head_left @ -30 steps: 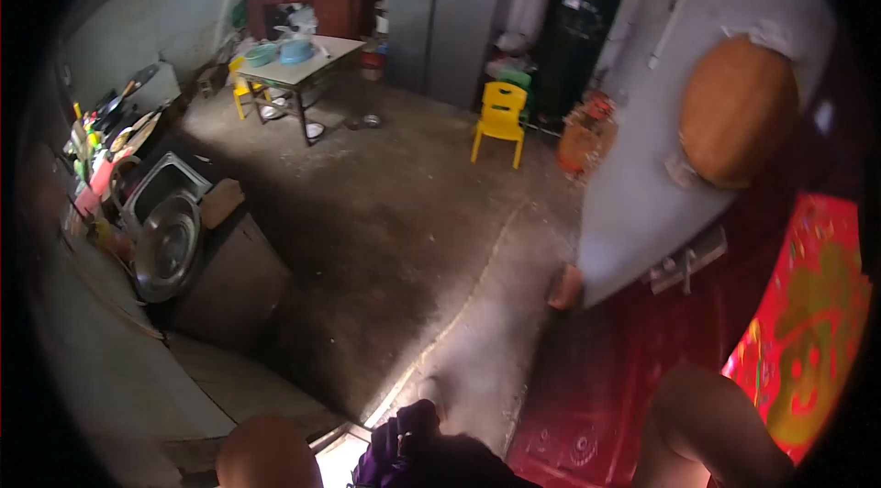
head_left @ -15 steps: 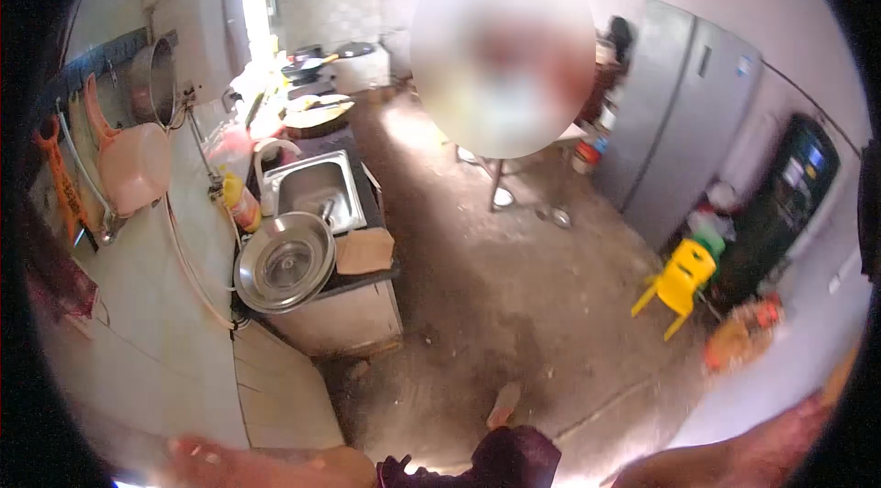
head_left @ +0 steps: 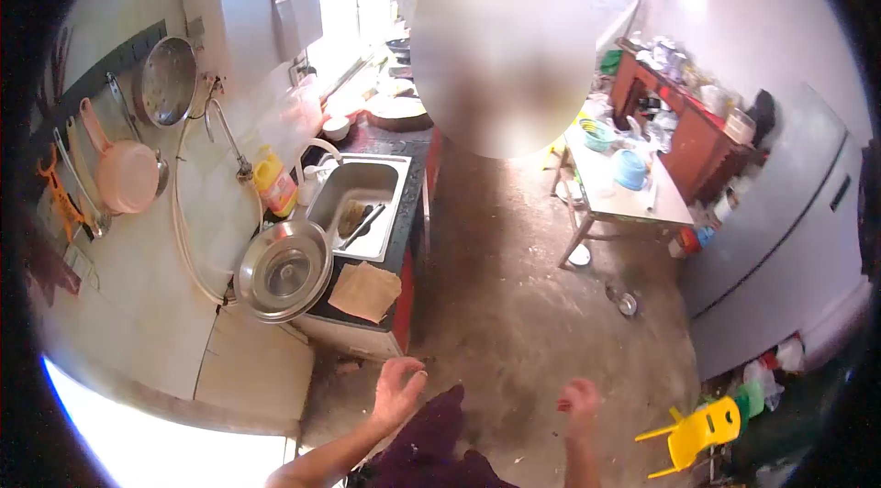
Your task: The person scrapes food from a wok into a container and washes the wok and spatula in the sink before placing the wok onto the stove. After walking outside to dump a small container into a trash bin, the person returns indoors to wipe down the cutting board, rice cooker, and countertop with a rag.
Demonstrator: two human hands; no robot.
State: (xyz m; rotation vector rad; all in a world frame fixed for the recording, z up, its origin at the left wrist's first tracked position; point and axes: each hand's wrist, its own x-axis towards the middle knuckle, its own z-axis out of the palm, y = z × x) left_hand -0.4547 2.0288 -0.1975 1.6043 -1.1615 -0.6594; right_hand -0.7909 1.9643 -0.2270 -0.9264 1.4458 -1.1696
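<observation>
My left hand [head_left: 399,393] is raised in front of my body, over the floor just past the counter's near end. Its fingers curve, thumb apart from them, and nothing shows in it. Out to the right hangs my right hand [head_left: 579,401], blurred, its fingers bent inward; whether it holds anything does not show clearly. Nearest to the left hand, a tan cloth [head_left: 365,292] lies on the counter corner. Beside it a steel basin [head_left: 284,271] is propped near the wall. The steel sink [head_left: 399,178] has a dark-handled utensil [head_left: 361,227] in it.
A yellow bottle [head_left: 273,183] stands behind the sink. Pans and a pink dipper [head_left: 127,178] hang on the left wall. Ahead on the right are a small table [head_left: 674,199] with bowls and a grey fridge [head_left: 780,240]. A yellow chair [head_left: 705,433] stands at lower right. A blurred oval covers the middle.
My view has swung right and moved, bringing the table and red cabinet into sight. Both hands, low at the frame's edges before, are now up in front of me.
</observation>
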